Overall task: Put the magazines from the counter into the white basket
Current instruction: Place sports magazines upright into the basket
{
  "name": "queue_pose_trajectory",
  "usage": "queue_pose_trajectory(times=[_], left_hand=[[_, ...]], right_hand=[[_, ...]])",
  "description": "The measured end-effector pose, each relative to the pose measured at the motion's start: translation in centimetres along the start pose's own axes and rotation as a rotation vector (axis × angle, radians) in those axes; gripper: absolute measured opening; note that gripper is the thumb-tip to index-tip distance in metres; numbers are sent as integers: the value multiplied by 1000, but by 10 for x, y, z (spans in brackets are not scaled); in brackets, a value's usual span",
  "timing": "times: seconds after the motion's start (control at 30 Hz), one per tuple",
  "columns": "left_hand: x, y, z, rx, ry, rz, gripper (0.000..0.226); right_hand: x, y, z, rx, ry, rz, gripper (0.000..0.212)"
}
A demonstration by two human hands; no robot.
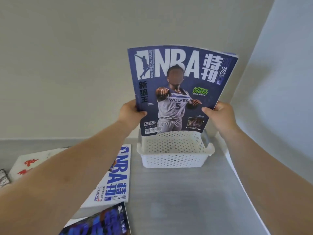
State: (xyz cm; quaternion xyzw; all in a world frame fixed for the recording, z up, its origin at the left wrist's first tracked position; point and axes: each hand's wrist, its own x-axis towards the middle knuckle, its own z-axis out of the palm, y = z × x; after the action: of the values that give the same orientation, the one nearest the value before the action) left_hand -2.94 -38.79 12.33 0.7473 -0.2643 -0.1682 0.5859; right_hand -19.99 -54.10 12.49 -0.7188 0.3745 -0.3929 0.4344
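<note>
Both hands, left [130, 111] and right [220, 114], fingers pinching the blue magazine [179, 89] upright, lower edge just over the basket [174, 160]. Risk: tall magazine tips the shallow basket. Two more lie on the worktop [186, 192].

Above the white basket [174, 153], a blue magazine [179, 89] reads "NBA", "WOLVES 5", "ANTHONY EDWARDS"; left of the basket, a white magazine [116, 175] reads "NBA".

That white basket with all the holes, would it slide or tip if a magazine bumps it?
The white basket looks like thin perforated plastic and appears empty, so it is probably light. On the smooth grey counter it would likely slide when nudged. Its low, wide shape suggests it would skid rather than tip.
</note>
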Motion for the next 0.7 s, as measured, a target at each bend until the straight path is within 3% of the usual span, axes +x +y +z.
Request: queue_pose_trajectory(times=[0.2,0.5,0.7], left_hand=[[34,-25,28,-112,22,-136,31],[58,-64,41,256,19,-86,24],[64,-75,44,333,52,-41,22]], right_hand=[[25,44,11,20,-31,46,18],[41,87,33,-16,-70,140,18],[45,94,45,-136,12,77,11]])
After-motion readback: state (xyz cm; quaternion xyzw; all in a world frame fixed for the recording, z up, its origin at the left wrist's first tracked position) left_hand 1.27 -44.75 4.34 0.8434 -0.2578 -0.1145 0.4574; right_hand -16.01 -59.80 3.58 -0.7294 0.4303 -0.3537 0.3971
